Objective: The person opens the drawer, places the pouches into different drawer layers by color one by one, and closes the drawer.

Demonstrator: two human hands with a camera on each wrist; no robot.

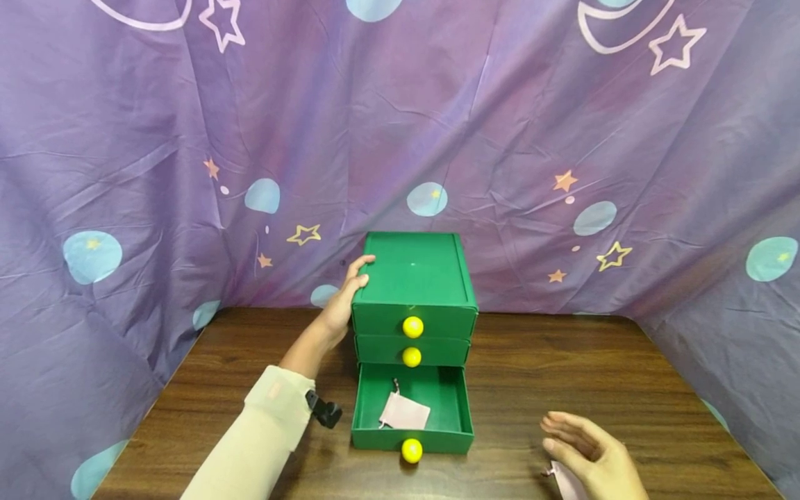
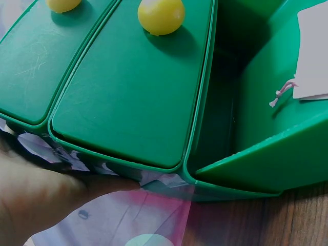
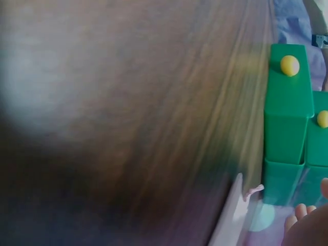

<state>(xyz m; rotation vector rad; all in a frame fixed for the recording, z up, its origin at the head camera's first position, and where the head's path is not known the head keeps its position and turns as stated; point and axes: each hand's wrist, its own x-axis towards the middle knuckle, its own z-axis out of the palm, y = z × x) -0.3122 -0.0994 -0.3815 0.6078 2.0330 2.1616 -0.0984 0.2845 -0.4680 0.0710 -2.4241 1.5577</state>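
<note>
A green drawer cabinet (image 1: 412, 267) with yellow knobs stands on a wooden table. Its bottom drawer (image 1: 444, 440) is pulled out, and a pale pink drawstring pouch (image 1: 405, 412) lies inside. My left hand (image 1: 340, 302) rests against the cabinet's left side, its fingertips at the top edge. In the left wrist view, the thumb (image 2: 110, 185) lies along that side. Over the table to the right of the drawer, my right hand (image 1: 594, 455) is loosely bent above a second pale pink pouch (image 1: 567, 482). The hand partly covers this pouch.
The upper two drawers (image 2: 133, 92) are closed. A purple curtain (image 1: 400, 139) with stars and moons hangs behind the wooden table (image 1: 519, 375) and along its sides. The open drawer juts toward the front of the table.
</note>
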